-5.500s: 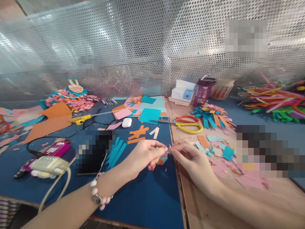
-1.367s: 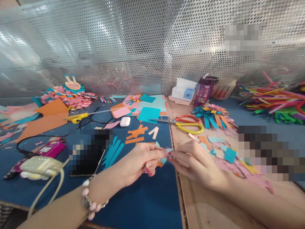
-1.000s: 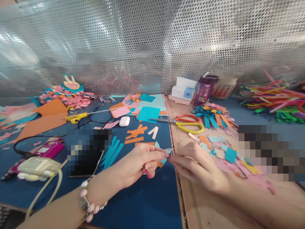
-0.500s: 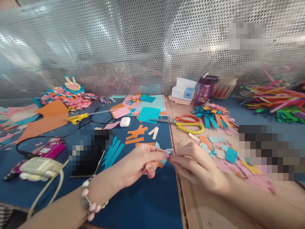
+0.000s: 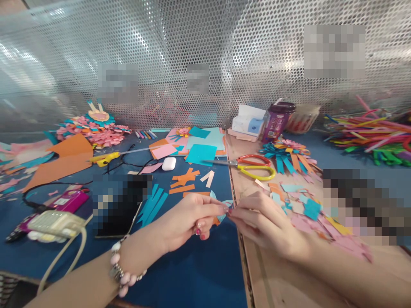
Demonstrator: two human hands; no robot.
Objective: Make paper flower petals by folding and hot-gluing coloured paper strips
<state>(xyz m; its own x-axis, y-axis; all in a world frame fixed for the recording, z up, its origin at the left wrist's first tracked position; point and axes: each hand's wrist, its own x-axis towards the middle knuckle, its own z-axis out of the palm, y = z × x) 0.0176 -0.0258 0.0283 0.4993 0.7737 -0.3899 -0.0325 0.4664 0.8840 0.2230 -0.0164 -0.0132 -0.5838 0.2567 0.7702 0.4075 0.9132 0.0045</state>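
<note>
My left hand (image 5: 195, 216), with a beaded bracelet at its wrist, pinches a small light-blue and orange paper piece (image 5: 227, 204). From the other side, the fingertips of my right hand (image 5: 265, 222) close on the same piece, and the two hands meet over the table seam. Much of the piece is hidden behind the fingers. Beyond my left hand lie orange paper strips (image 5: 182, 187) and cream strips (image 5: 208, 178); blue strips (image 5: 152, 205) lie beside its forearm. Paper scraps (image 5: 311, 208) in several colours are spread past my right hand.
Scissors with red and yellow handles (image 5: 255, 167) lie ahead, and yellow-handled scissors (image 5: 105, 159) at left. A phone (image 5: 123, 216), white earbud case (image 5: 168, 163), power strip (image 5: 58, 224), tissue box (image 5: 247, 122), purple cup (image 5: 278, 122) and paper flowers (image 5: 284, 154) stand around. A perforated metal panel (image 5: 160, 55) rises behind.
Almost nothing differs. Both hands stay at the same spot with the paper piece between them, with only a tiny shift of the fingers and the view.
</note>
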